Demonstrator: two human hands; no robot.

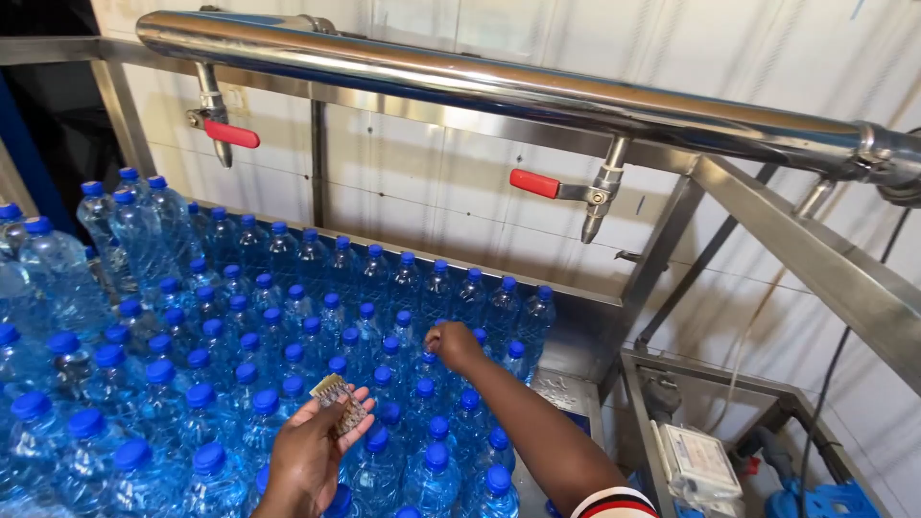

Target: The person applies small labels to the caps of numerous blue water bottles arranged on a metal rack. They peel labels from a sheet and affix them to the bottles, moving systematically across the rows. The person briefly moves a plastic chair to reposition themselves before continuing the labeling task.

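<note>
Blue-capped bottles crowded together, right hand fingers closed on one cap, left hand pinching small labels.

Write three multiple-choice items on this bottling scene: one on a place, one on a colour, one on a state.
1. Where is the right hand?
A. On a tap handle
B. On a bottle cap among the bottles
C. On the steel pipe

2. What colour are the tap handles?
A. Red
B. Green
C. Yellow

3. How is the left hand?
A. Empty, flat
B. Gripping a bottle
C. Holding a small stack of labels

Answers: 1 B, its fingers pinch a cap; 2 A, both levers are red; 3 C, thumb and fingers clasp the stack.
</note>
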